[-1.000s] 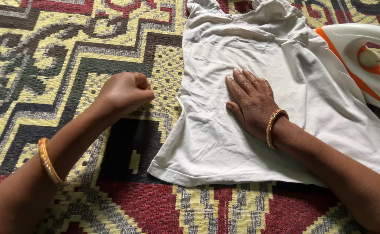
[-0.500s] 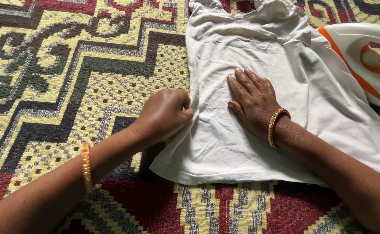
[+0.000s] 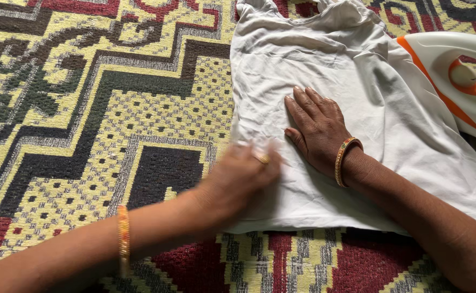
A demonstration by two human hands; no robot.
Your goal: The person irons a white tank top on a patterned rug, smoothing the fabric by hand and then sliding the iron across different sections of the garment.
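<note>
A white garment [image 3: 314, 70] lies spread on a patterned woven mat [image 3: 86, 108]. My right hand [image 3: 316, 127] rests flat on the middle of the cloth, fingers apart, with an orange bangle at the wrist. My left hand [image 3: 240, 179] is blurred with motion and lies on the garment's lower left edge, a ring on one finger. Whether its fingers pinch the cloth is unclear from the blur.
A white and orange clothes iron [image 3: 455, 81] sits at the right, partly on the garment's edge. The mat, yellow, black and red, stretches out to the left and below the cloth.
My left hand has moved right, from a fist on the mat onto the garment's lower left edge. My right hand has stayed flat on the cloth.
</note>
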